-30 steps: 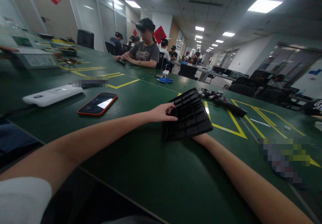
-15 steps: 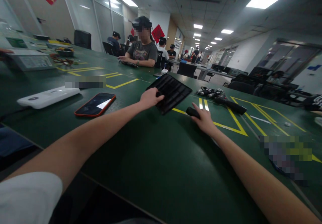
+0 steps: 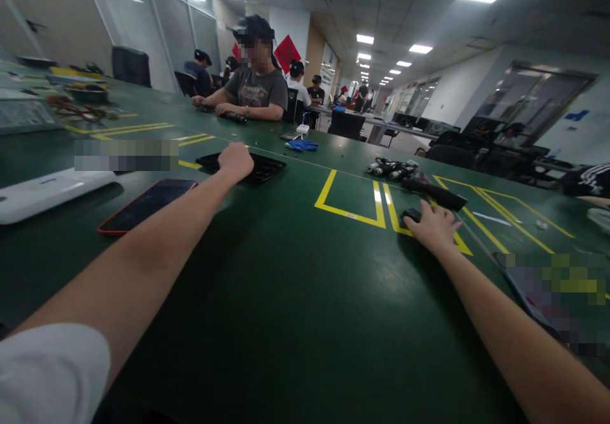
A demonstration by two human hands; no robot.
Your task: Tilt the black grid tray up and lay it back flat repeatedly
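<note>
Tray (image 3: 267, 168) rests on the table (image 3: 286, 309), left of centre, gripped by the left hand (image 3: 237, 160); farther right, the right hand (image 3: 436, 225) pinches a black object (image 3: 408, 215) by yellow tape (image 3: 392, 211). Setting down seems the step; release calls for loosened fingers.

The left hand (image 3: 237, 162) touches a tray (image 3: 267, 167) beyond the phone (image 3: 147, 206); farther right, the right hand (image 3: 434, 228) grasps a black object (image 3: 408, 215).

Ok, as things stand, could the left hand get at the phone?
Probably yes: the phone lies closer in than the left hand, and nothing seems to rest on it. The hand is at the tray, though, so it would first have to leave that and draw back.
</note>
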